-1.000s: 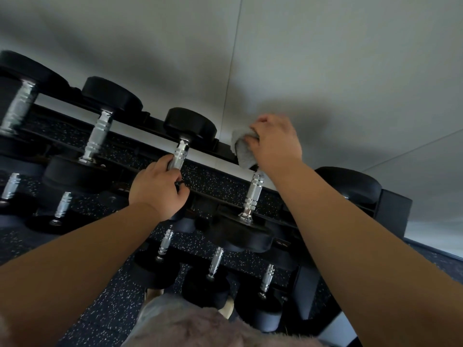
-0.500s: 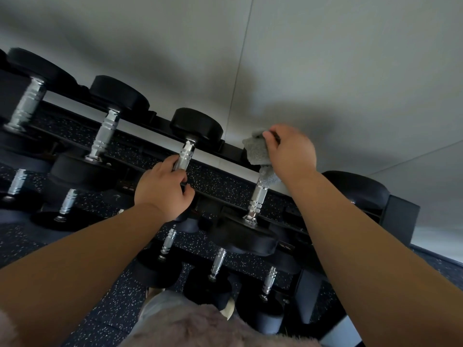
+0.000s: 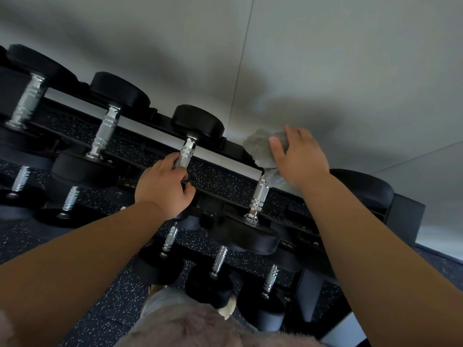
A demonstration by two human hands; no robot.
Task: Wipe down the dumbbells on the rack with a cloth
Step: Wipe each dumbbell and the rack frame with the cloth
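Observation:
Black dumbbells with chrome handles lie in rows on a black rack (image 3: 226, 146). My right hand (image 3: 299, 157) holds a grey cloth (image 3: 263, 149) over the far head of one top-row dumbbell (image 3: 260, 194); that head is hidden under the cloth, while the handle and near head show below. My left hand (image 3: 162, 187) grips the chrome handle of the neighbouring dumbbell (image 3: 186, 152) to the left, whose far head (image 3: 198, 120) is bare.
More dumbbells sit to the left on the top row (image 3: 105, 131) and on the lower row (image 3: 219, 261). Another black head (image 3: 360, 186) lies right of my right arm. A pale wall (image 3: 325, 71) rises behind the rack. Speckled dark flooring (image 3: 100, 319) lies below.
My right hand has shifted the cloth up and over the dumbbell's far head, with the fingers spreading round it. My left hand keeps its hold on the neighbouring handle.

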